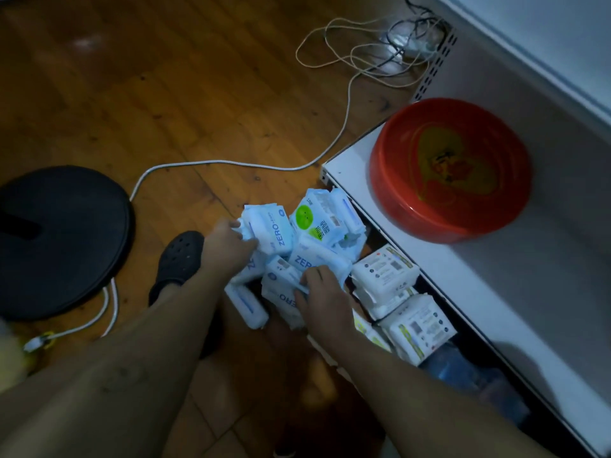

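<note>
Gripping blue-white packs (281, 233) heaped on the floor (198, 110) beside a white shelf (463, 292): left hand (228, 241) curled round one, right hand (322, 289) pinching another

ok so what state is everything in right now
left hand: grips one of the blue packs
right hand: grips another of them
blue packs: heaped loosely on the floor
white packs: stacked below the shelf edge
red basin: upright on the shelf
white cable: lying loose across the floor
</note>
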A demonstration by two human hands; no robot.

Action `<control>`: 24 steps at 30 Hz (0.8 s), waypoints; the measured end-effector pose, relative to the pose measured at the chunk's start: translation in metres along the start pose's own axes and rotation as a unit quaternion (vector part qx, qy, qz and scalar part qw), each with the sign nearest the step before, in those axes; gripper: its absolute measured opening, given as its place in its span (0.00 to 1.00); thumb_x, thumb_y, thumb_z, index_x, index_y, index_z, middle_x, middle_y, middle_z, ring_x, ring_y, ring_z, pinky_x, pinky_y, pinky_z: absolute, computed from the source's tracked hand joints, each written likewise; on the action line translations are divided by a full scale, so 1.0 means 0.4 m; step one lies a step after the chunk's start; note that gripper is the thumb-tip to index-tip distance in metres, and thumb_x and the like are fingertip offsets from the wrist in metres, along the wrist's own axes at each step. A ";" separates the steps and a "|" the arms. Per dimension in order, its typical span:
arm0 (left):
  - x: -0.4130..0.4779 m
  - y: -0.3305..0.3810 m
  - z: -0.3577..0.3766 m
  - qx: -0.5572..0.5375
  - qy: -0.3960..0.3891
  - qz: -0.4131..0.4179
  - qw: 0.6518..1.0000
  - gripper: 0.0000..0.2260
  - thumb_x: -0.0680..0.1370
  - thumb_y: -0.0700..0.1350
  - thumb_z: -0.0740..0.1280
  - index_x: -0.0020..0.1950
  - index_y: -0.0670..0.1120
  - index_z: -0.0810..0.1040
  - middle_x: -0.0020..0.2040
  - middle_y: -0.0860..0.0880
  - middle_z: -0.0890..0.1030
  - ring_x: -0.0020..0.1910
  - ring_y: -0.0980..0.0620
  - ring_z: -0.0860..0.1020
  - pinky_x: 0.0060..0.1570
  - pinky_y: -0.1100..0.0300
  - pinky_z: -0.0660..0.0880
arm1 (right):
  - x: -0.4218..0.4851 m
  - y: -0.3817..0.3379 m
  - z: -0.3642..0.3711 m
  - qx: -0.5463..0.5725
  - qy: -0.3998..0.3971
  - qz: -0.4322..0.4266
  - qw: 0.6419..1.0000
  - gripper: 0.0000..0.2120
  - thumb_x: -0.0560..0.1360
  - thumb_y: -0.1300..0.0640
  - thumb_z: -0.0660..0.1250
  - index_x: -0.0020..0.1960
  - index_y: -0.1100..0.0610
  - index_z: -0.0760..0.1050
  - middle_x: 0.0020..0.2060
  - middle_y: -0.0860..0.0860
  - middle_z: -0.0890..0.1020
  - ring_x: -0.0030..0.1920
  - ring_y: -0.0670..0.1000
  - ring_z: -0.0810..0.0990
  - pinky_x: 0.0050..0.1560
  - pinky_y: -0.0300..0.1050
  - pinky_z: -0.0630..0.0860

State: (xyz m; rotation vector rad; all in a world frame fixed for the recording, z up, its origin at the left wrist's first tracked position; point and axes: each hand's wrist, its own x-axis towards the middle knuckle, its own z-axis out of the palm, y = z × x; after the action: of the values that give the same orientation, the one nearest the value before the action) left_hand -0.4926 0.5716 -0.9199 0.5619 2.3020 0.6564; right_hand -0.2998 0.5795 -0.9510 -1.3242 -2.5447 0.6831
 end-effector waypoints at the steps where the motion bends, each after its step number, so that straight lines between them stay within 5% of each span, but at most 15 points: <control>1: -0.010 0.004 -0.017 0.023 -0.006 0.020 1.000 0.20 0.74 0.45 0.72 0.63 0.43 0.72 0.50 0.48 0.76 0.50 0.47 0.77 0.42 0.57 0.70 | 0.002 0.001 -0.002 -0.019 -0.005 0.001 1.000 0.15 0.62 0.58 0.77 0.41 0.56 0.72 0.39 0.54 0.75 0.38 0.57 0.78 0.28 0.45 0.73; 8: -0.132 -0.006 -0.110 0.201 -0.117 0.097 0.968 0.25 0.73 0.50 0.73 0.67 0.47 0.70 0.58 0.48 0.78 0.53 0.49 0.77 0.47 0.58 0.73 | 0.010 -0.011 -0.072 -0.173 -0.035 0.019 0.984 0.17 0.59 0.50 0.78 0.41 0.56 0.77 0.37 0.53 0.77 0.40 0.56 0.77 0.38 0.48 0.74; 12: -0.229 0.008 -0.165 0.217 -0.099 0.134 0.962 0.23 0.72 0.51 0.74 0.63 0.49 0.72 0.53 0.51 0.78 0.49 0.53 0.76 0.51 0.57 0.75 | 0.005 -0.029 -0.180 -0.159 -0.023 -0.004 0.987 0.16 0.74 0.50 0.66 0.56 0.59 0.75 0.52 0.57 0.77 0.56 0.60 0.74 0.55 0.52 0.69; 19: -0.419 0.162 -0.211 0.237 -0.039 0.243 0.940 0.20 0.74 0.52 0.72 0.64 0.51 0.72 0.57 0.53 0.78 0.54 0.51 0.77 0.55 0.53 0.75 | -0.042 -0.020 -0.497 -0.138 0.108 -0.024 0.984 0.15 0.72 0.48 0.70 0.54 0.56 0.76 0.49 0.55 0.78 0.52 0.59 0.75 0.50 0.52 0.70; 24: -0.569 0.309 -0.148 0.260 -0.021 0.350 0.900 0.21 0.75 0.54 0.70 0.65 0.52 0.71 0.60 0.53 0.78 0.56 0.51 0.77 0.54 0.52 0.76 | -0.151 0.036 -0.713 -0.173 0.150 0.010 0.973 0.19 0.74 0.43 0.66 0.60 0.52 0.72 0.56 0.51 0.75 0.58 0.55 0.71 0.57 0.50 0.67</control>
State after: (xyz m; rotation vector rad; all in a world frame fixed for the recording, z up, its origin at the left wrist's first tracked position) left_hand -0.3526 0.5257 -0.6989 1.6841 2.1996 0.3109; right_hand -0.1483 0.6261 -0.7058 -1.4277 -2.4729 0.0286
